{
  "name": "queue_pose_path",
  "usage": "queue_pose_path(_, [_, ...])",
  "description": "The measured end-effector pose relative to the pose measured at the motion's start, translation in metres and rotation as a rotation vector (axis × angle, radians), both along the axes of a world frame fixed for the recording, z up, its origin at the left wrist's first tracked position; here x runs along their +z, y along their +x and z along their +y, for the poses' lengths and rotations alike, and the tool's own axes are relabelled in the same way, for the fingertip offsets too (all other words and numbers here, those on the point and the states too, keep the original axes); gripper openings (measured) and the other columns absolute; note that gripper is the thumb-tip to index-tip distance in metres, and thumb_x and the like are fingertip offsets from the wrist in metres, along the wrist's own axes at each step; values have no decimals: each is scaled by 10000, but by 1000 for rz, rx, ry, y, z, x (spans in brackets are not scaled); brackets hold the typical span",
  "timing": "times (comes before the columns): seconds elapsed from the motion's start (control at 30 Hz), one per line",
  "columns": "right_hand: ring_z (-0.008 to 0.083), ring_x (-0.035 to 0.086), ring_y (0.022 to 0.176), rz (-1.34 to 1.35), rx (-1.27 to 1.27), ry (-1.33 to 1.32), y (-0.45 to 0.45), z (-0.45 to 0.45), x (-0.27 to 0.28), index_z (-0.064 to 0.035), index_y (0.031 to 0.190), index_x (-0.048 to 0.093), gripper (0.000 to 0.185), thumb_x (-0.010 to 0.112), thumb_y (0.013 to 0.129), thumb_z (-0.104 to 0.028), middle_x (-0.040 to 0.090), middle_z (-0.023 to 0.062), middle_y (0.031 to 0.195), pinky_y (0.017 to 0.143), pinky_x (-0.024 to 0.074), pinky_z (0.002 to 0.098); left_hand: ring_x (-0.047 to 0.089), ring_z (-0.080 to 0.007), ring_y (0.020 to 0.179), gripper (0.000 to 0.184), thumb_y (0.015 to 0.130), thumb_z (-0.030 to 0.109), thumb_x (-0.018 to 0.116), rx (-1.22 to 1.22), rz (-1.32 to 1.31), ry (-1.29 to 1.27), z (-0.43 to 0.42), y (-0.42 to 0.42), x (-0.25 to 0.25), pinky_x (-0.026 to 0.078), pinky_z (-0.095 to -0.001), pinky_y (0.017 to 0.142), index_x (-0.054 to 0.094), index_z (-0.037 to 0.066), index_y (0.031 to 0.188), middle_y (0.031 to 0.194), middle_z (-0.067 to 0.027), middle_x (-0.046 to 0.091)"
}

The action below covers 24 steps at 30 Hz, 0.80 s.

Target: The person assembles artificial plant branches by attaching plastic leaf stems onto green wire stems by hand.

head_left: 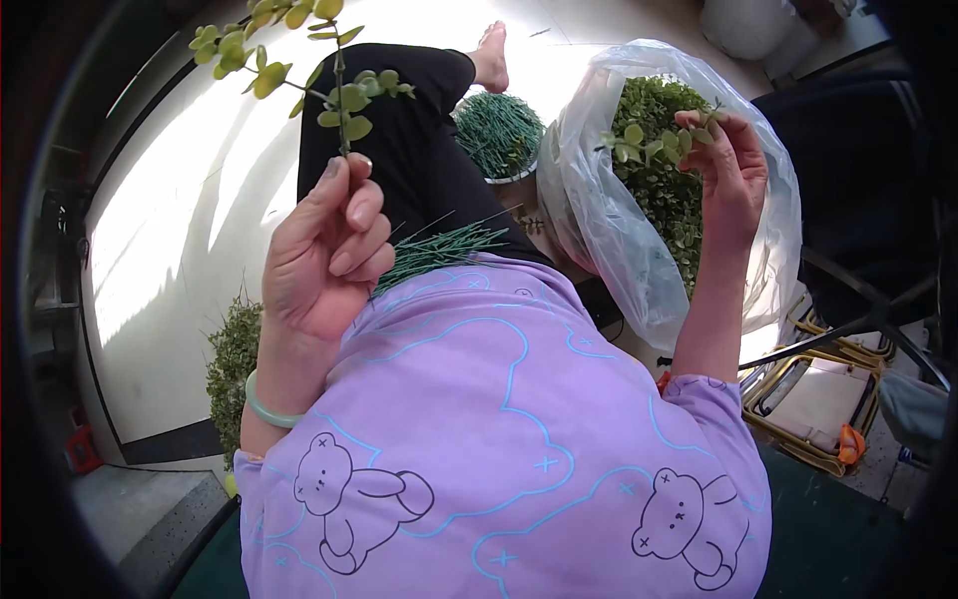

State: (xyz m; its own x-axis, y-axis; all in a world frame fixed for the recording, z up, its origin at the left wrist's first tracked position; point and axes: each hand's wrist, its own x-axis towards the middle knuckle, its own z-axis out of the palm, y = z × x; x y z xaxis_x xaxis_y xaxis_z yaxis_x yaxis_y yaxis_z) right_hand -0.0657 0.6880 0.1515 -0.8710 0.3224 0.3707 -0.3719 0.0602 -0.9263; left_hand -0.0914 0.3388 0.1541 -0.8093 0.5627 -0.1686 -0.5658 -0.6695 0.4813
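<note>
My left hand (329, 240) pinches the lower stem of a branching green sprig (344, 100) with round yellow-green leaves, held upright. Over the plastic bag's opening, my right hand (730, 165) has its fingers closed on a smaller leafy sprig (664, 148), which points to the left. The clear plastic bag (589, 180) is full of green leafy sprigs (649, 200). On my lap, below and right of my left hand, lies a loose bunch of thin green stems (444, 248).
A white-rimmed container (514, 178) holds many green stems (499, 130) beyond my lap. More foliage (235, 364) stands at my left side. At the right are a dark metal frame (848, 324) and yellow-edged folded items (818, 404) with an orange object (850, 444).
</note>
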Motion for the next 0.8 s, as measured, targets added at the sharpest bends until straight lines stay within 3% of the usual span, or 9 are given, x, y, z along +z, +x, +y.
queue_pose_path(0.07, [142, 634, 776, 35, 156, -133, 2, -40, 0, -19, 983, 549, 107, 522, 892, -68, 650, 141, 932, 571, 487, 205, 325, -49, 433, 269, 957, 306, 416, -14, 34, 29, 5, -2, -2, 253, -180, 405, 550, 75, 987, 742, -29, 539])
queue_pose_path(0.17, [176, 638, 861, 75, 472, -330, -4, -83, 1, -14, 1019, 529, 132, 506, 902, -68, 634, 187, 961, 601, 505, 226, 379, -61, 503, 357, 937, 392, 435, 13, 127, -120, 7, -3, -4, 311, -174, 443, 524, 66, 1052, 1006, -103, 581])
queue_pose_path(0.23, [184, 629, 823, 104, 422, -390, -14, -108, 4, -19, 1053, 530, 165, 497, 898, -69, 609, 212, 1009, 648, 508, 257, 402, -61, 525, 415, 918, 422, 461, 7, 143, -185, 11, -2, -3, 333, -173, 454, 511, 61, 1117, 1106, -143, 565])
queue_pose_path(0.3, [190, 626, 806, 116, 428, -428, -20, -121, 3, -22, 1076, 530, 189, 491, 897, -71, 595, 226, 1037, 656, 513, 273, 414, -59, 531, 454, 919, 438, 447, -17, 159, -259, 14, 2, -4, 330, -159, 457, 493, 49, 1147, 1087, -142, 568])
queue_pose_path(0.5, [174, 655, 804, 141, 406, -406, -35, -134, -7, -2, 1060, 520, 169, 494, 909, -75, 625, 200, 996, 576, 545, 245, 384, -23, 459, 320, 899, 249, 551, -25, 290, -315, 12, 7, -3, 267, -144, 406, 491, 42, 1136, 827, -123, 629])
queue_pose_path(0.6, [185, 646, 823, 74, 339, -300, -32, -126, -17, 11, 1060, 515, 189, 524, 894, -80, 629, 187, 988, 639, 542, 256, 408, -12, 458, 287, 883, 164, 577, 22, 335, -372, 11, 5, -4, 266, -137, 405, 485, 38, 1123, 761, -104, 634])
queue_pose_path(0.7, [208, 619, 894, 311, -108, -46, -22, -121, 3, 8, 1052, 521, 243, 600, 850, -99, 630, 162, 983, 747, 519, 310, 470, -13, 498, 270, 872, 119, 588, 132, 472, -517, 9, 2, -1, 292, -137, 425, 480, 30, 1102, 759, -92, 639])
queue_pose_path(0.77, [237, 597, 932, 531, 23, 280, -6, -130, 13, -1, 1047, 535, 288, 649, 804, -105, 621, 155, 998, 794, 490, 352, 522, -18, 538, 264, 863, 96, 596, 173, 592, -675, 12, 6, 5, 311, -139, 443, 478, 23, 1087, 769, -88, 643])
queue_pose_path(0.8, [251, 587, 951, 635, 74, 445, 4, -133, 21, -5, 1045, 542, 312, 673, 781, -108, 616, 151, 1005, 817, 475, 372, 574, -45, 608, 287, 853, 62, 602, 93, 570, -686, 14, 8, 11, 384, -151, 508, 456, 10, 1094, 764, -75, 644])
